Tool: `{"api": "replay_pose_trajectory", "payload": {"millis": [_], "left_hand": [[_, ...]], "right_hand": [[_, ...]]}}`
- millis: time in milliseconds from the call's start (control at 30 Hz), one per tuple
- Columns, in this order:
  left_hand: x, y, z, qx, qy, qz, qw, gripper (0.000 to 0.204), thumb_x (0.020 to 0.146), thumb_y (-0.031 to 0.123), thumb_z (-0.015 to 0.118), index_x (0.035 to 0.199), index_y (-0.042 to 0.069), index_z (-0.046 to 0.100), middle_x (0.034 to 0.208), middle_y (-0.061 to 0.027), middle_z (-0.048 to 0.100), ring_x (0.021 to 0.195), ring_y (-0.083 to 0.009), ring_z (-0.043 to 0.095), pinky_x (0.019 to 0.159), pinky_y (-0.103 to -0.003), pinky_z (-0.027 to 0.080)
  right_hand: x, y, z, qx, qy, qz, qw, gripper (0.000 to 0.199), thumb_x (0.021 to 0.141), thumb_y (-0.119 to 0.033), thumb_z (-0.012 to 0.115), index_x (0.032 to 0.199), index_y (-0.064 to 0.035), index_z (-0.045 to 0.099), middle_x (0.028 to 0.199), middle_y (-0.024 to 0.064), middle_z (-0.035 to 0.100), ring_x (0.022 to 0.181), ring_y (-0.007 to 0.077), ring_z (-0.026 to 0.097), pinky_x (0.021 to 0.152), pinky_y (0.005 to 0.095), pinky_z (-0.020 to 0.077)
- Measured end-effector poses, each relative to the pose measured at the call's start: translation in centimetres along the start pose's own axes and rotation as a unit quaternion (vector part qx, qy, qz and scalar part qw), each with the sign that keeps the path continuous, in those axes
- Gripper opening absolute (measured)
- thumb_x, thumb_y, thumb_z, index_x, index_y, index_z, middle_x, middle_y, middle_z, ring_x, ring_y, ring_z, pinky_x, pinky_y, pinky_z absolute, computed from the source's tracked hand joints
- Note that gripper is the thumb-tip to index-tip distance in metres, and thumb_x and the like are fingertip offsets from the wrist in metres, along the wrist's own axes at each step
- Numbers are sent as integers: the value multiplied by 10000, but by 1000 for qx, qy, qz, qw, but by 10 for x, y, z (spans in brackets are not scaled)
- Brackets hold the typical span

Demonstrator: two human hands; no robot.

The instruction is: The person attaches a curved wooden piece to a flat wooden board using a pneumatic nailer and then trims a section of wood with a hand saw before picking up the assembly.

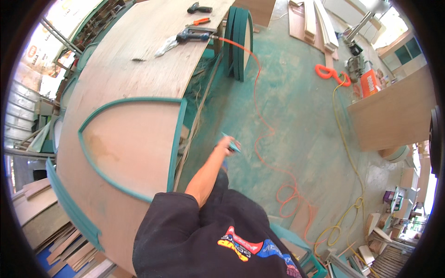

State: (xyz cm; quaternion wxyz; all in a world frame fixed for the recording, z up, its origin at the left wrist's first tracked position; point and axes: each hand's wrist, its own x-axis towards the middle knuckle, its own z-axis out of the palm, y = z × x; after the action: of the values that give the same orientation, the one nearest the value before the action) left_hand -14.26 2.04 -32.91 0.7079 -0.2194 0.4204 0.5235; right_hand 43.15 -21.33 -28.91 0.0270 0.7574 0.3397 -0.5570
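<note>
Your L hand [226, 145] pinches a small teal pc [235, 147] – blurry – above the floor [296, 120], right of the bench [116, 69] w/ the teal-edged arched wood panel [134, 148] on top. Your R hand – can't tell.

Holding a small, flat teal piece [235, 148] in the left grip [226, 144] at frame centre, beside a pale plywood tabletop [111, 78] at left, laid with an arched teal-rimmed wooden panel [139, 143] and, toward the top, a dark tool [191, 35] on an orange hose [256, 90].
</note>
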Motion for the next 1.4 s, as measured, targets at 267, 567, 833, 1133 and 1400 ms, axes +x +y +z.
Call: {"api": "replay_pose_trajectory", "payload": {"millis": [267,567,833,1133,1400], "left_hand": [[6,150,86,141,182,218,948,1240,821,722,676,1625,77,-14,1691,-177,64,1510,-419,213,1155,-624,295],[-28,66,-20,335,156,89,925,406,985,426,612,1049,36,706,975,-69,703,862,-176,653,755,-318,511],[-107,31,-52,286,429,121,848,412,932,419,626,1146,89,745,1114,-142,745,1055,-323,689,938,-420,514],[-174,-90,-35,-551,439,415,575,429,1029,364,497,1252,15,609,1181,-147,701,1015,-273,673,906,-391,528],[-255,-106,-85,-491,640,458,374,575,1081,470,424,1384,-7,529,1275,-222,626,1136,-354,627,943,-439,507]], "right_hand": [[51,-32,-15,-19,94,-117,988,277,859,-244,718,948,12,658,756,105,678,729,244,661,687,376,511],[13,-542,-9,-71,117,-387,912,589,970,-429,658,1305,48,575,763,60,600,682,139,556,627,300,459],[-58,-847,163,-234,-220,-702,635,571,954,-116,581,1512,-62,468,1024,37,665,864,172,546,851,313,446],[9,-974,358,-492,-269,-795,230,464,907,-44,576,1364,-124,578,1013,110,682,998,310,583,1012,451,386],[28,-974,421,-525,-89,-825,188,314,920,-173,635,1218,-83,678,1304,160,610,1251,346,542,1081,497,377]]}}
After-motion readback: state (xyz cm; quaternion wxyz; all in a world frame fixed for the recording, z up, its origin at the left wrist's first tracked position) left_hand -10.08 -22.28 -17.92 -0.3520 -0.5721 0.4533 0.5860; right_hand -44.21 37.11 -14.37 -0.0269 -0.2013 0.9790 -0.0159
